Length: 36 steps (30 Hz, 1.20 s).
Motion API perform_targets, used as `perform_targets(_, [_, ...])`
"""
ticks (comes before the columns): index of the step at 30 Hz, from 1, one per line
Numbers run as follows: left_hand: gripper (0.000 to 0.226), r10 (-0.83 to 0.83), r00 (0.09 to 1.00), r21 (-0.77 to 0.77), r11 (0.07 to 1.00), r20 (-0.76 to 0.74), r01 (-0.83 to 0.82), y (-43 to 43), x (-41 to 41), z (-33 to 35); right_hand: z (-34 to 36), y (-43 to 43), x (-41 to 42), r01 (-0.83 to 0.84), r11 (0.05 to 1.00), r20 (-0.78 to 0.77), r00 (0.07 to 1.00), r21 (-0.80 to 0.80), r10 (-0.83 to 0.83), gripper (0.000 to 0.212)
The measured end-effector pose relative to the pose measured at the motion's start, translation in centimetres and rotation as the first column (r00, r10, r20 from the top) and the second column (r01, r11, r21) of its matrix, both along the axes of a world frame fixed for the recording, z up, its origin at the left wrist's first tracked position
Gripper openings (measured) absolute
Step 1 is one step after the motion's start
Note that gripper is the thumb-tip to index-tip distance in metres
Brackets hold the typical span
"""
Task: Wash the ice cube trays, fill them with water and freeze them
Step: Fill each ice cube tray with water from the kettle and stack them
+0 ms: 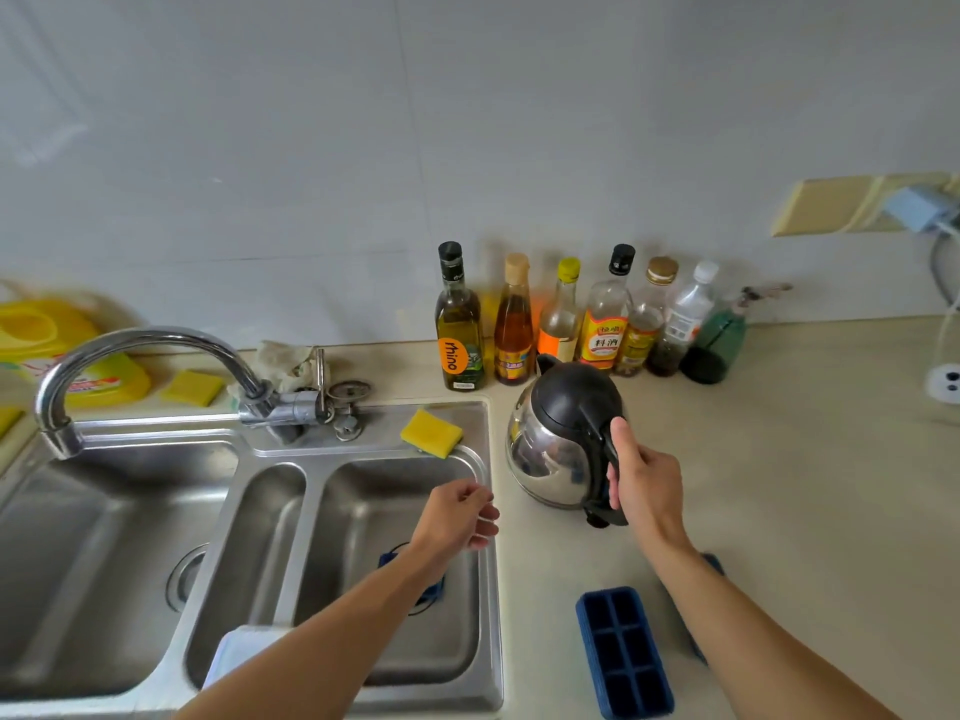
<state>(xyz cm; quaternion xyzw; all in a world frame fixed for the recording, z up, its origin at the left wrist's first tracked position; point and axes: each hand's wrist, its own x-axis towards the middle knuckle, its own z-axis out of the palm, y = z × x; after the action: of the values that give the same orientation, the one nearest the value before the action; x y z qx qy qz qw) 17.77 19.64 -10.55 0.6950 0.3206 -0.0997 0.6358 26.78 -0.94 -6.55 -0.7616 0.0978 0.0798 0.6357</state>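
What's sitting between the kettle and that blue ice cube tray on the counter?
Nothing but bare countertop between the kettle, gripped by the right hand, and the blue ice cube tray, in the head view.

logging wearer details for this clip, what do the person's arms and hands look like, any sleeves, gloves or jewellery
Both forearms are bare as far as the frame shows, with no sleeves in view. The left hand and the right hand wear no gloves, and no rings, watch or wristband show on either one. No markings are visible on them.
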Motion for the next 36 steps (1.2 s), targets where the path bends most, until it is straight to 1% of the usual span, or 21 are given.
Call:
perform_targets(5, [0.018, -0.012, 1.0, -0.025, 1.0, -0.025, 0.011, 1.5, -1.6, -0.7, 0.1, 2.2, -2.1, 0.07, 0.997, -0.039, 0.997, 0.023, -0.069, 0.06])
perform_targets(8, [0.018, -0.029, 0.999, -0.041, 0.999, -0.018, 0.029, 3.2, -2.6, -0.8, 0.2, 3.7, -3.4, 0.12, 0.992, -0.038, 0.992, 0.029, -0.119, 0.061])
perform_targets(13, [0.018, -0.05, 0.998, -0.101, 0.994, -0.042, 0.045, 5.9, -3.5, -1.7, 0.4, 5.7, -6.0, 0.172, 0.985, -0.06, 0.983, 0.005, -0.171, 0.061])
perform_targets(19, [0.018, -0.001, 0.997, -0.198, 0.98, -0.081, -0.015, 7.2, -5.1, -2.8, 0.8, 7.4, -10.3, 0.212, 0.977, -0.068, 0.975, 0.012, -0.211, 0.062])
perform_targets(23, [0.018, -0.002, 0.998, -0.195, 0.981, -0.07, -0.012, 7.1, -6.4, -2.9, 0.9, 7.8, -13.0, 0.222, 0.975, -0.078, 0.972, 0.025, -0.22, 0.061])
perform_targets(29, [0.018, 0.06, 0.998, -0.164, 0.984, -0.02, -0.062, 6.1, -8.8, -2.8, 0.7, 6.8, -16.4, 0.195, 0.98, -0.086, 0.978, 0.035, -0.191, 0.06])
perform_targets(32, [0.021, 0.084, 0.996, -0.153, 0.985, -0.002, -0.083, 5.1, -10.5, -2.7, 0.5, 5.8, -18.0, 0.14, 0.989, -0.087, 0.987, 0.044, -0.135, 0.06])
perform_targets(36, [0.02, 0.094, 0.994, -0.18, 0.98, 0.064, -0.081, 4.1, -12.6, -2.6, 0.5, 4.1, -19.8, 0.028, 0.999, -0.051, 0.998, 0.04, -0.026, 0.06])
